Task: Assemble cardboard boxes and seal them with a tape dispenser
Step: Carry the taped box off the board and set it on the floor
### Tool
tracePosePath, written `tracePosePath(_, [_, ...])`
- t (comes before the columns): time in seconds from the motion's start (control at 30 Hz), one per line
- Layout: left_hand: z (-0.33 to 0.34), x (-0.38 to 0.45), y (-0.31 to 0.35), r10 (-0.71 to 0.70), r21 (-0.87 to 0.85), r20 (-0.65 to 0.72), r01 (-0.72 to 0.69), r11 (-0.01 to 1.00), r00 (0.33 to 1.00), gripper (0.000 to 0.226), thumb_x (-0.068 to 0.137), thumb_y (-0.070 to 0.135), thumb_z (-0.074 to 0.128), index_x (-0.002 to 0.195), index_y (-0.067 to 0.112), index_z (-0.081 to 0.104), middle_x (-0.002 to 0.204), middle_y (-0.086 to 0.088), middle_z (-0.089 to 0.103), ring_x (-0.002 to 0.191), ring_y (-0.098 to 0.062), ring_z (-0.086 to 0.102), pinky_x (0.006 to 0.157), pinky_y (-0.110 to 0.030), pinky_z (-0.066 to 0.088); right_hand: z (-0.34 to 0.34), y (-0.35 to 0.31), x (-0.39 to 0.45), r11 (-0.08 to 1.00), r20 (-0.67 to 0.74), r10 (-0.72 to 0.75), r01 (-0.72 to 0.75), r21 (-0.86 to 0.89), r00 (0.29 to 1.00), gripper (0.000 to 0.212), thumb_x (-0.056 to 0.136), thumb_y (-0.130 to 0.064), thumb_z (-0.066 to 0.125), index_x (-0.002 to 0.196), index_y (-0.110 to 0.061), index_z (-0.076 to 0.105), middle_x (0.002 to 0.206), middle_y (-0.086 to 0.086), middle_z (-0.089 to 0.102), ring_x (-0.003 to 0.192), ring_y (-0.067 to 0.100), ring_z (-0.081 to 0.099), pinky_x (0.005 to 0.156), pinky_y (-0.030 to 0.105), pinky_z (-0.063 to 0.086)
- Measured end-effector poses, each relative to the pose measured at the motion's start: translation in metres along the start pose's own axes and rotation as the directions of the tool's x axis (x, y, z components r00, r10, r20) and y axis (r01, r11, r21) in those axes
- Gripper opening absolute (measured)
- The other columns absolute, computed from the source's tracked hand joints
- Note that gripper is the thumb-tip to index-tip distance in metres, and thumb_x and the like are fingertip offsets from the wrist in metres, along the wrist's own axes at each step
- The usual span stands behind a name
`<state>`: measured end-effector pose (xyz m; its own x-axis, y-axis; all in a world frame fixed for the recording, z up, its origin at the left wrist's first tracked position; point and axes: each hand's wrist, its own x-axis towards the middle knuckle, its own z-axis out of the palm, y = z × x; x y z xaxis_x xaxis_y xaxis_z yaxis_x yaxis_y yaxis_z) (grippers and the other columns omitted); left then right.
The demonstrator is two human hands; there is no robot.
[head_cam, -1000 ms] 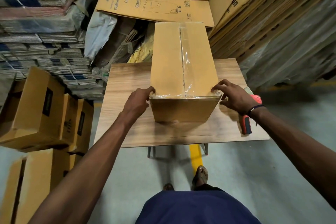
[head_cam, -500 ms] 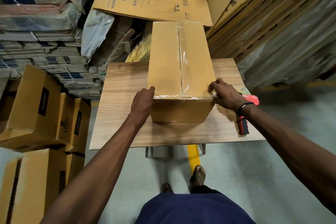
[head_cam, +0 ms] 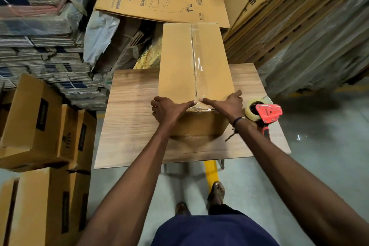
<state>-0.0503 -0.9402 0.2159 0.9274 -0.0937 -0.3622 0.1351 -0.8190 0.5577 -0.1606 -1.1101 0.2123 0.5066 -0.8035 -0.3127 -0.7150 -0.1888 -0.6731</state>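
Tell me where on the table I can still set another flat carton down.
The widest bare patch of the table lies left of the taped box, out to the left edge. A narrower strip runs along the near edge. Right of the box is crowded: the tape dispenser lies there, beside the right hand. The left hand presses the box's near end.

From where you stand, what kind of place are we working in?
Probably a warehouse packing area: flat cartons stacked behind the table, made-up boxes piled on the concrete floor at left, and a tape dispenser beside the taped box.
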Motion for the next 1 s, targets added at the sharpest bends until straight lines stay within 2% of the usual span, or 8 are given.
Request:
tracePosePath(0.17, [0.002,0.009,-0.002,-0.057,-0.024,-0.084,0.055,0.998,0.995,0.138,0.042,0.073,0.093,0.144,0.000,0.034,0.145,-0.019,0.045,0.130,-0.038,0.051,0.099,-0.044,0.050,0.016,0.005,-0.001,0.992,-0.116,-0.005,-0.009,-0.125,0.993,0.154,0.030,-0.089,0.084,0.146,-0.003,0.031,0.147,0.021,0.045,0.137,0.040,0.044,0.110,0.049,0.042])
tracePosePath(0.3, [-0.021,0.038,-0.028,-0.050,-0.150,-0.047,0.043,0.988,0.998,0.073,0.052,0.056,0.099,0.101,0.011,0.069,0.105,-0.006,0.072,0.101,-0.026,0.070,0.071,-0.032,0.055,-0.008,0.015,0.022,0.992,-0.029,-0.027,0.023,-0.120,0.999,0.129,0.042,-0.074,0.094,0.138,-0.007,0.038,0.140,0.016,0.054,0.129,0.037,0.053,0.099,0.049,0.051])
tracePosePath(0.37, [-0.032,0.050,-0.040,-0.010,-0.211,-0.029,0.003,0.977,1.000,0.052,0.055,0.045,0.101,0.087,0.015,0.072,0.096,-0.004,0.076,0.095,-0.023,0.072,0.079,-0.035,0.059,-0.023,0.018,0.033,0.992,0.023,-0.013,0.015,-0.122,1.000,0.113,0.050,-0.065,0.097,0.134,-0.009,0.047,0.134,0.011,0.060,0.124,0.034,0.058,0.095,0.045,0.052])
tracePosePath(0.5, [-0.031,0.049,-0.039,0.026,-0.208,0.021,-0.021,0.978,0.999,0.073,0.056,0.062,0.094,0.099,0.006,0.076,0.100,-0.012,0.077,0.094,-0.028,0.073,0.071,-0.032,0.056,-0.031,0.015,0.047,0.998,0.075,0.017,-0.013,-0.055,0.997,0.100,0.039,-0.071,0.096,0.113,-0.011,0.068,0.118,0.007,0.073,0.105,0.025,0.067,0.088,0.043,0.059])
tracePosePath(0.57, [-0.019,0.039,-0.028,-0.002,-0.139,0.069,0.012,0.990,0.998,0.114,0.044,0.079,0.088,0.127,0.005,0.060,0.128,-0.016,0.065,0.114,-0.032,0.065,0.081,-0.037,0.057,-0.019,0.008,0.042,0.995,0.113,0.069,-0.059,-0.085,0.991,0.131,0.033,-0.078,0.093,0.134,-0.007,0.052,0.135,0.011,0.060,0.123,0.031,0.058,0.101,0.046,0.054])
tracePosePath(0.63, [-0.009,0.029,-0.019,-0.027,-0.042,0.058,0.029,0.999,0.998,0.134,0.043,0.073,0.093,0.144,0.004,0.037,0.144,-0.019,0.045,0.131,-0.037,0.051,0.093,-0.043,0.053,-0.006,0.003,0.033,0.981,0.094,0.068,-0.050,-0.190,0.993,0.148,0.034,-0.077,0.094,0.147,-0.003,0.032,0.149,0.019,0.042,0.138,0.038,0.042,0.114,0.048,0.042])
tracePosePath(0.87, [-0.030,0.054,-0.050,0.037,-0.242,0.095,-0.013,0.970,0.995,0.077,0.047,0.044,0.104,0.108,0.014,0.069,0.107,0.000,0.072,0.101,-0.022,0.069,0.087,-0.041,0.060,-0.023,0.030,0.049,0.999,0.133,0.037,-0.037,-0.001,0.990,0.115,0.042,-0.053,0.103,0.134,-0.016,0.045,0.132,0.003,0.055,0.123,0.027,0.055,0.102,0.045,0.051])
tracePosePath(1.0, [-0.046,0.067,-0.062,0.124,-0.329,0.232,-0.042,0.943,0.965,0.049,0.063,0.011,0.098,0.107,0.006,0.075,0.107,-0.011,0.077,0.100,-0.025,0.072,0.092,-0.041,0.060,-0.039,0.039,0.058,0.974,0.234,0.052,-0.101,0.203,0.971,0.094,0.046,-0.026,0.105,0.125,-0.011,0.057,0.123,0.012,0.072,0.105,0.026,0.071,0.089,0.045,0.061])
